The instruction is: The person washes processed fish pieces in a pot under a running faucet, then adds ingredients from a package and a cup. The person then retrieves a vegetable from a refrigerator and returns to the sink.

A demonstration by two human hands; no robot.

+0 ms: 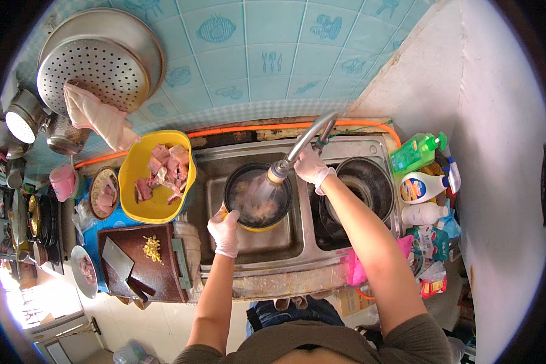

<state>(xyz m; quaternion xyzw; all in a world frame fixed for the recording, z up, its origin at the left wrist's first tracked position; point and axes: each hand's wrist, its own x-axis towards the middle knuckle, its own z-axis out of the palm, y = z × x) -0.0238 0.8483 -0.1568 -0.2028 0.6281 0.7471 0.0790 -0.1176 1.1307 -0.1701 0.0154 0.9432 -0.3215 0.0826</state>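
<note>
My left hand (pixel 224 230), in a clear glove, grips the left side of a dark round pot (pixel 257 224) with a yellow outside. The pot is in the left basin of the steel sink (pixel 284 239). Water sprays from the faucet (pixel 295 152) into it, over pale brownish pieces of food (pixel 259 207) that the spray partly blurs. My right hand, gloved too (pixel 311 166), is at the faucet's base beside the spout. Its fingers are partly hidden, so I cannot make out whether they grip the lever.
Dark pans (pixel 377 182) fill the right basin. Left of the sink stand a yellow basket (pixel 132 191) of raw meat pieces (pixel 164 168) and a cutting board (pixel 118 284) bearing a cleaver (pixel 118 258) and chopped garlic or ginger (pixel 152 249). Bottles (pixel 421 187) line the right side.
</note>
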